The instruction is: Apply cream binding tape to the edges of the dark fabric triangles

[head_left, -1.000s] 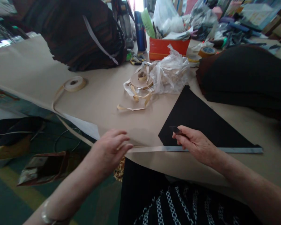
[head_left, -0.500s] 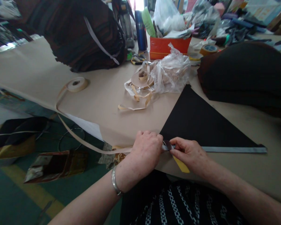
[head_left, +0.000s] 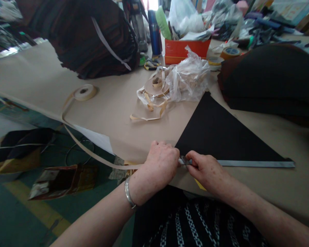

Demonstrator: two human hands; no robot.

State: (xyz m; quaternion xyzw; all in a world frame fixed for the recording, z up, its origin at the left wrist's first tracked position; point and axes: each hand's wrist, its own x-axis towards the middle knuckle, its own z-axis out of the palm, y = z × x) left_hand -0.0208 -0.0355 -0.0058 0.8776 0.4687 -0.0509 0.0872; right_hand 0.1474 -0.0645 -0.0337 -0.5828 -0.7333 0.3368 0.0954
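Along the lower edge of a black triangular fabric piece (head_left: 218, 130) runs a grey tape strip (head_left: 257, 164). My left hand (head_left: 162, 161), knuckles up, is closed over the tape at the fabric's left corner. From under it the pale tape (head_left: 103, 163) loops back to a tape roll (head_left: 84, 92) on the table. My right hand (head_left: 206, 168) pinches a small shiny grey piece (head_left: 185, 161) right beside the left fingers; whether it is tape or metal I cannot tell. A yellow tip (head_left: 200, 184) sticks out below my right hand, its other part hidden.
Ahead lie another tape roll (head_left: 156, 85), a clear plastic bag (head_left: 187, 80), scissors (head_left: 151, 64) and a red box (head_left: 186, 51). Dark fabric stacks stand at left (head_left: 98, 41) and right (head_left: 270, 79). An open carton (head_left: 63, 181) is on the floor.
My right hand has shifted slightly left and turned, its fingertips closer to my left hand. A small dark piece no longer shows at the fingertips, and less of the yellow thing shows.
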